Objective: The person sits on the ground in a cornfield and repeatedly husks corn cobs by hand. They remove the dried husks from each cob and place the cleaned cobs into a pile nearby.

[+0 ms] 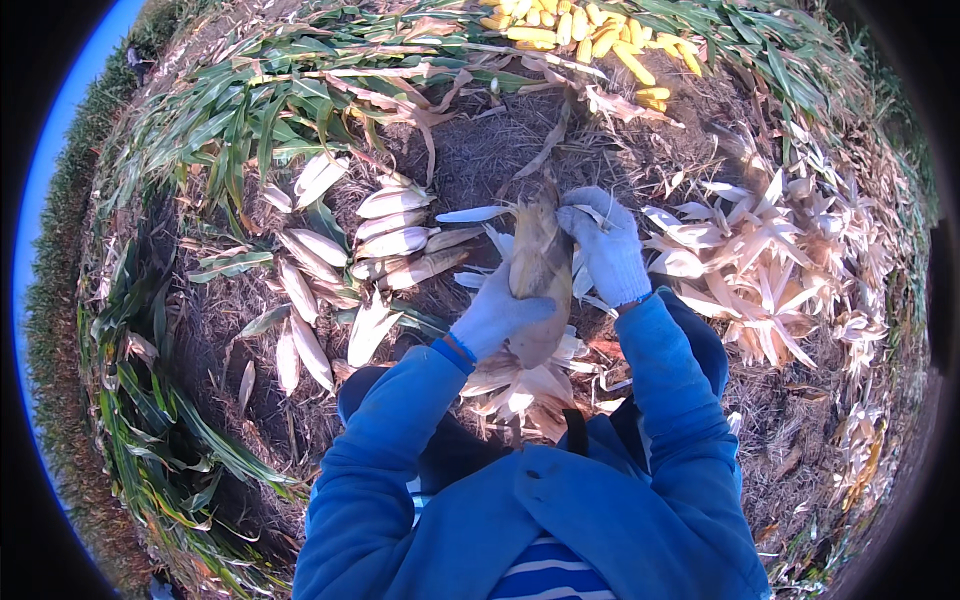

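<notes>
Head view looks down on gloved hands working an unhusked corn ear (538, 285) held between the knees, its long axis running away from the body, tip pointing forward. Left hand (497, 315) is wrapped closed around the ear's lower half; right hand (605, 245) is pinched shut on the husk leaves at the tip, so it is the nearer hand to that end. Unhusked ears (395, 240) lie in a row to the left, stripped husks (760, 260) pile to the right, and bare yellow cobs (590, 40) heap far ahead. No containers show.
</notes>
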A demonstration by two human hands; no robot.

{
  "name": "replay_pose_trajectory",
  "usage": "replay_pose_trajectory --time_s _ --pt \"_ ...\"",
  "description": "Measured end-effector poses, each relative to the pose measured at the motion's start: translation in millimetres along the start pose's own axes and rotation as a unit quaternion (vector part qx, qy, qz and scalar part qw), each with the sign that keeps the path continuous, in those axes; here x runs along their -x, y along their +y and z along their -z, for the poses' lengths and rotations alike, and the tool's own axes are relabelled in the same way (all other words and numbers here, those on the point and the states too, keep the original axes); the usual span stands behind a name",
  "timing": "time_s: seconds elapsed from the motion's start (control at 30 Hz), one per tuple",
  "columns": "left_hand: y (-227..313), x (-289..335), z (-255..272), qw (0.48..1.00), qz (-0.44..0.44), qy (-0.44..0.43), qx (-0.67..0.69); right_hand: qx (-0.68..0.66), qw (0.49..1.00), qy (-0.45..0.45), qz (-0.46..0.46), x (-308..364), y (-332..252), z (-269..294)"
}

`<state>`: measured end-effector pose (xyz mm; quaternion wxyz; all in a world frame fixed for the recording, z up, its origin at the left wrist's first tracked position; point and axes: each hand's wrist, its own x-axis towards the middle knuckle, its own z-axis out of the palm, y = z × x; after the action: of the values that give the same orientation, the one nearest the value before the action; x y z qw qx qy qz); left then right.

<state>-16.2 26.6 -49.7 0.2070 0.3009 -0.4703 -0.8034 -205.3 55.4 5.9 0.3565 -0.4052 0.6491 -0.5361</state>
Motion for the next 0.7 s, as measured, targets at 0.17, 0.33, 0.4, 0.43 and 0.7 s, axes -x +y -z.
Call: replay_pose_trajectory --time_s 0.17,0.33,0.4,0.43,0.7 --pt "9.3 -2.0 10.2 0.985 -0.002 0.022 -0.17 -0.069 0.998 -0.008 0.002 5.0 -9.9 4.9" --pt "5.3 -0.1 6.7 0.995 -0.044 0.005 -0.088 0.001 0.999 -0.016 0.032 5.8 -15.4 7.1" --pt "4.8 2.8 3.0 0.997 -0.06 -0.005 -0.05 -0.009 0.999 0.012 0.051 7.6 -12.2 0.6" --pt "5.6 4.4 2.1 0.999 -0.046 0.0 -0.017 -0.036 0.998 -0.003 0.05 9.8 -10.1 -3.6" --pt "20.7 3.6 17.2 0.964 -0.081 -0.024 0.251 0.202 0.936 -0.07 0.278 22.3 -15.7 -9.3"
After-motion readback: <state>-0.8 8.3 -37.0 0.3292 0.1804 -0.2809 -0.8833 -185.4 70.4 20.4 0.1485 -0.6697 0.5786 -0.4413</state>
